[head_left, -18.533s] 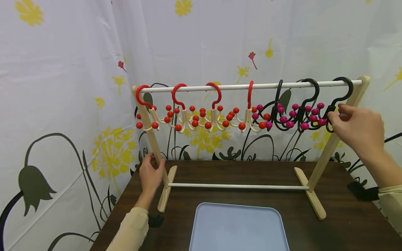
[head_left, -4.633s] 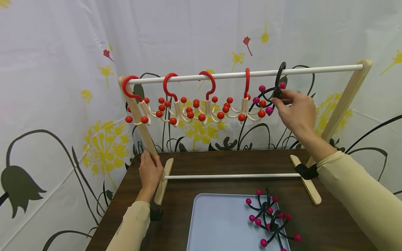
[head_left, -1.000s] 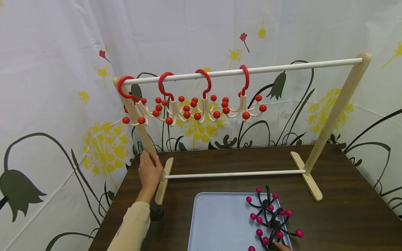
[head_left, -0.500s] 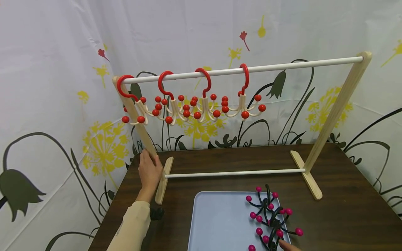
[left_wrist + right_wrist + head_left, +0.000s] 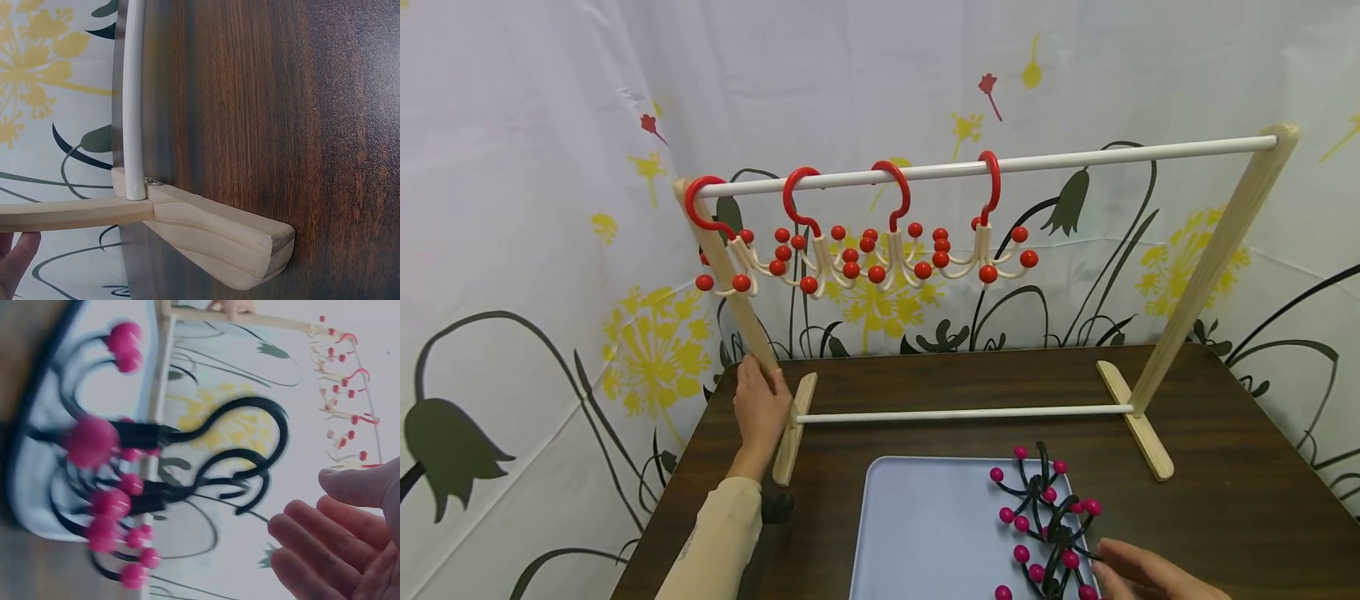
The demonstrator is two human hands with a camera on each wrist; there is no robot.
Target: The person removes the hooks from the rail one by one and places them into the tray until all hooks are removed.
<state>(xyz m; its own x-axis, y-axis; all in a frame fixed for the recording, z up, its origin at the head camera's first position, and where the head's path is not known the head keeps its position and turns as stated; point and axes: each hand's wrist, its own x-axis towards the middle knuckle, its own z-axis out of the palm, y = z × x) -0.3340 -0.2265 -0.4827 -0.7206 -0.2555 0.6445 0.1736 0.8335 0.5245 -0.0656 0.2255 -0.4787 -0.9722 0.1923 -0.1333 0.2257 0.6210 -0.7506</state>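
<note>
On the tray [image 5: 925, 508], black hangers [image 5: 1056, 536] lie beside the empty, spread right grip [image 5: 1150, 573]; left grip [image 5: 762, 412] holds rack [image 5: 1212, 267].

There are four red-hooked hangers [image 5: 894, 242], three black hangers [image 5: 1054, 537], one rack [image 5: 1209, 271], one tray [image 5: 925, 517].

Cream hangers [image 5: 982, 240] have red hooks [image 5: 992, 183] and balls [image 5: 1029, 258], black hangers [image 5: 1059, 537] magenta balls, while the rack [image 5: 1213, 271] is beige and white, the tray [image 5: 932, 533] light blue, the wood-grained desk [image 5: 962, 383] brown, the curtain [image 5: 865, 83] white with yellow, red and grey-green flowers [image 5: 454, 450].
</note>
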